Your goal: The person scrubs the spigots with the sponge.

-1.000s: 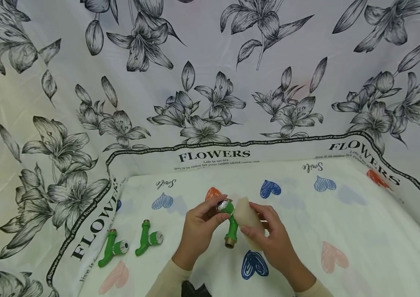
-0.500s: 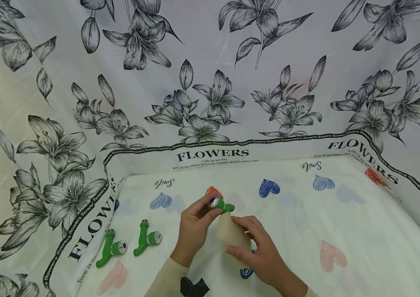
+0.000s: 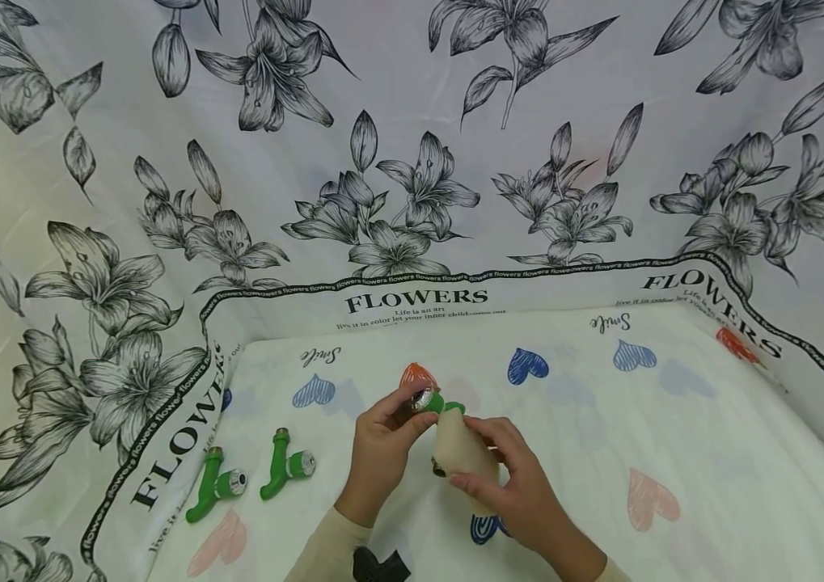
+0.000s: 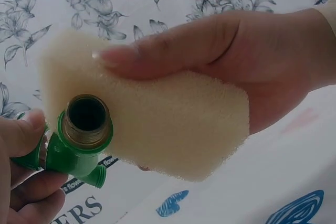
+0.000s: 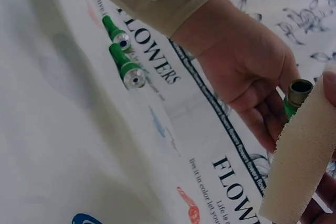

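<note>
Near the middle of the head view, my left hand (image 3: 382, 449) pinches a green tap (image 3: 432, 401) by its silver knob end. My right hand (image 3: 524, 489) grips a beige sponge (image 3: 464, 453), thumb on one face. The sponge lies against the tap's body and hides most of it from the head camera. In the left wrist view, the tap's threaded brass end (image 4: 88, 139) faces the lens in front of the sponge. From the right wrist, the sponge (image 5: 300, 156) covers nearly all of the tap, leaving its brass mouth and a little green.
Two similar green taps (image 3: 215, 487) lie on the left of the white heart-print cloth (image 3: 579, 453). A floral sheet (image 3: 397, 105) hangs behind and along the sides. A black object (image 3: 380, 564) shows at the bottom edge, by the left sleeve.
From the tap's right side, the sponge has come left across its body. Over the last half second it shifted slightly, and the tap's brass end now peeks out at its left edge.
</note>
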Tool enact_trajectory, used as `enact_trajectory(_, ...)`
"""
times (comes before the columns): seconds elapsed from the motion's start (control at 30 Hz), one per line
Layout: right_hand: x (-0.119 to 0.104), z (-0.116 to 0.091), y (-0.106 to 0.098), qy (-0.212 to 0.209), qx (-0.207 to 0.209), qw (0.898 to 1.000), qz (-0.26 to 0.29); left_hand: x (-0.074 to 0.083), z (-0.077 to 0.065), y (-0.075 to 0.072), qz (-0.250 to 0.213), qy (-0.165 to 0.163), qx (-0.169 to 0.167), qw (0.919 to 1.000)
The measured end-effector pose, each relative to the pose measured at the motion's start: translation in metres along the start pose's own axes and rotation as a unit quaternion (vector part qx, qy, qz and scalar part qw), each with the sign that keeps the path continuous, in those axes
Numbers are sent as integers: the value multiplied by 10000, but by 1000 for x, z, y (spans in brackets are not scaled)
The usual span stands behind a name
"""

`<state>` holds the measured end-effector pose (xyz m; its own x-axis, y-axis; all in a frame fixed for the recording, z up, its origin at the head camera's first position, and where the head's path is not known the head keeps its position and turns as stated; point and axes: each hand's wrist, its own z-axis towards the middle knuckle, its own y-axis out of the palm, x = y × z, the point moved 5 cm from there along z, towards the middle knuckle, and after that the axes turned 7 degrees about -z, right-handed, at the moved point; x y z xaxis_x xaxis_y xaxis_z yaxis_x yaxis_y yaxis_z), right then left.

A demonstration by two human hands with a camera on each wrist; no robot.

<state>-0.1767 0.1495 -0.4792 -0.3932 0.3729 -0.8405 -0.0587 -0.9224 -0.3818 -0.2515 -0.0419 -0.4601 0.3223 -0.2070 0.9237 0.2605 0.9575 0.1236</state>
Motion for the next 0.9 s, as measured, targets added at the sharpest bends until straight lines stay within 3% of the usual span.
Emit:
enact_trajectory(0.23, 10, 4, -5, 324, 121, 9993, -137, -1, -2, 2, -26, -200, -31, 9998)
enact_trajectory(0.5, 30, 9, -15, 783, 637, 9927, -666, 10, -7, 10, -52, -198, -328, 9993)
enact_trajectory(0.7, 36, 8, -16, 1064, 657, 9903, -598, 14, -8, 12, -58, -222, -393, 9990)
enact_trajectory(0.9, 32, 7, -12, 1070, 585, 9918, -381, 13, -8, 10, -10, -207, -342, 9992)
